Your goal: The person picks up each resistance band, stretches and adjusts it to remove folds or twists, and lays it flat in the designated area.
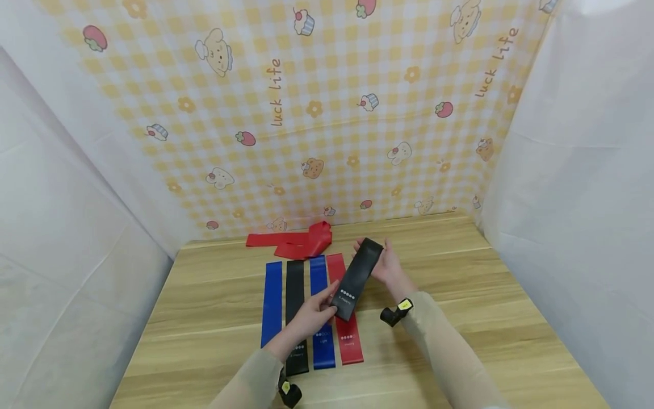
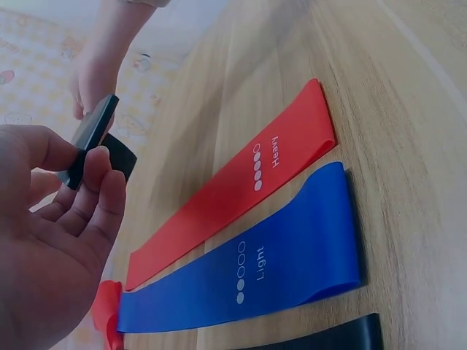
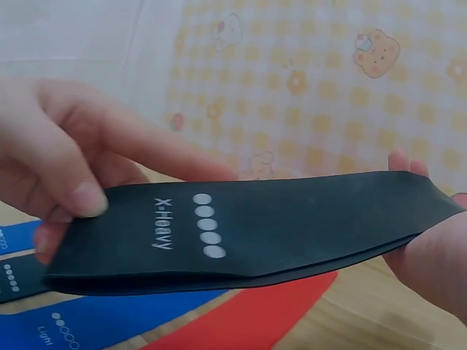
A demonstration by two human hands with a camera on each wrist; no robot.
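Note:
A black resistance band (image 1: pixel 360 272), flattened and printed "X-Heavy" with a row of white dots, is held up at a slant above the table. My left hand (image 1: pixel 308 316) pinches its near, printed end, thumb on top in the right wrist view. At the far end, my right hand (image 1: pixel 387 268) grips the band from behind, its fingertips showing past the far edge. Beneath, a red band (image 1: pixel 351 341) marked "Heavy" lies partly covered by the held one. Left of it are a blue band (image 1: pixel 323 352) marked "Light", another black band (image 1: pixel 295 284) and another blue band (image 1: pixel 272 301).
A loosely folded red strip (image 1: pixel 306 241) lies at the back of the wooden table (image 1: pixel 204 318), close to the patterned cloth backdrop (image 1: pixel 327 142). White sheets (image 1: pixel 572 170) hang at both sides.

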